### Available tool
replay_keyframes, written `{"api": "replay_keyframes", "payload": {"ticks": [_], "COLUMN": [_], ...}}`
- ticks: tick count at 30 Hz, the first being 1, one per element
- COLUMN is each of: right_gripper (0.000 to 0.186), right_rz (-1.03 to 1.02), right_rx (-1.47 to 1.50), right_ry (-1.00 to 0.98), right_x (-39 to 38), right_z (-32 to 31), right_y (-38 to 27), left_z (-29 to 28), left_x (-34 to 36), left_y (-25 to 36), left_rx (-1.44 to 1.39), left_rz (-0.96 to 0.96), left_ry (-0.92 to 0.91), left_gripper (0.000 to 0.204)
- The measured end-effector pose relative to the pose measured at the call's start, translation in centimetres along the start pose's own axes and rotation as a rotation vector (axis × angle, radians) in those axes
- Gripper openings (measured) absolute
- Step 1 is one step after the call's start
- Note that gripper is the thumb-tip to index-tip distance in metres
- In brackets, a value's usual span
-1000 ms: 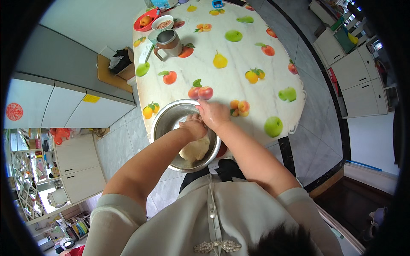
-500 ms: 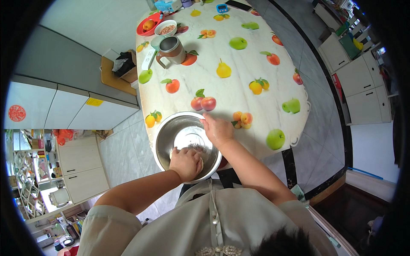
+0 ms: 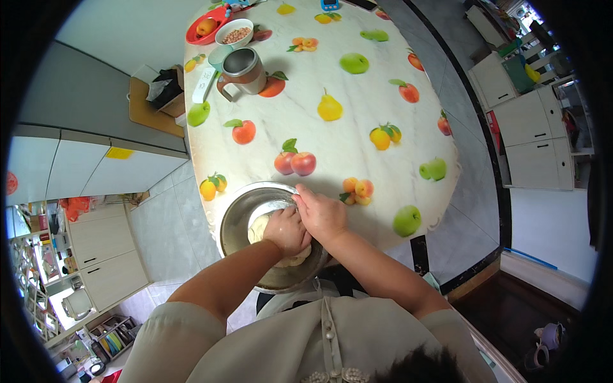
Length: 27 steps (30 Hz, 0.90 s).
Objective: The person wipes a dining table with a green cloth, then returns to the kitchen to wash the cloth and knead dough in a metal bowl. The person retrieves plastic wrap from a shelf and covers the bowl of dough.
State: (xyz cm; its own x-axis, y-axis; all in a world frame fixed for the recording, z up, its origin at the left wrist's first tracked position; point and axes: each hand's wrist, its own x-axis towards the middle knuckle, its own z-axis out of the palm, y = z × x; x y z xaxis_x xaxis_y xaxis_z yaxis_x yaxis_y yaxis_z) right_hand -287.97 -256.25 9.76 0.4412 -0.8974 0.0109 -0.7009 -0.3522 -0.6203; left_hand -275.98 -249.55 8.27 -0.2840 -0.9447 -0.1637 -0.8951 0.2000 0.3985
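Note:
A metal bowl (image 3: 235, 223) stands at the near edge of the table, with a lump of pale dough (image 3: 257, 228) inside it. Down in the bowl, my left hand (image 3: 287, 231) presses on the dough with its fingers curled in. The dough shows on both sides of that hand, but the part beneath is hidden. My right hand (image 3: 322, 215) grips the bowl's right rim, its thumb along the top edge. The two hands are side by side, close to touching.
A fruit-patterned cloth covers the table (image 3: 345, 137). At its far left are a brown-handled mug (image 3: 244, 71), a white remote-like object (image 3: 204, 85), a bowl of peanuts (image 3: 234, 34) and a red fruit basket (image 3: 199, 37). A small blue timer (image 3: 330, 5) lies at the far edge.
My left hand has moved up and right within the bowl, close to my right hand, and more dough shows. The bowl sits a little lower in the view, which has shifted slightly.

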Motion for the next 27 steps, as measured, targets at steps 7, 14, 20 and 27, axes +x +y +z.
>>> {"api": "replay_keyframes", "payload": {"ticks": [7, 14, 20, 27], "right_gripper": [0.03, 0.03, 0.03, 0.03], "right_rz": [0.013, 0.011, -0.009, 0.014], "right_rx": [-0.142, -0.107, -0.079, -0.003], "right_ry": [-0.076, -0.028, -0.048, -0.08], "right_x": [0.5, -0.1, -0.2, -0.2], "right_z": [-0.1, 0.5, 0.3, 0.7], "right_y": [-0.1, -0.3, -0.1, 0.0], "left_z": [-1.0, -5.7, -5.5, -2.1], "left_x": [2.5, 1.1, -5.6, -8.2], "left_y": [-0.2, 3.1, 1.2, -0.4], "left_rx": [-0.05, 0.224, 0.181, 0.188], "left_rz": [-0.15, -0.285, 0.021, 0.139], "left_ry": [-0.149, -0.722, -0.461, -0.056], "left_gripper": [0.031, 0.037, 0.034, 0.024]}}
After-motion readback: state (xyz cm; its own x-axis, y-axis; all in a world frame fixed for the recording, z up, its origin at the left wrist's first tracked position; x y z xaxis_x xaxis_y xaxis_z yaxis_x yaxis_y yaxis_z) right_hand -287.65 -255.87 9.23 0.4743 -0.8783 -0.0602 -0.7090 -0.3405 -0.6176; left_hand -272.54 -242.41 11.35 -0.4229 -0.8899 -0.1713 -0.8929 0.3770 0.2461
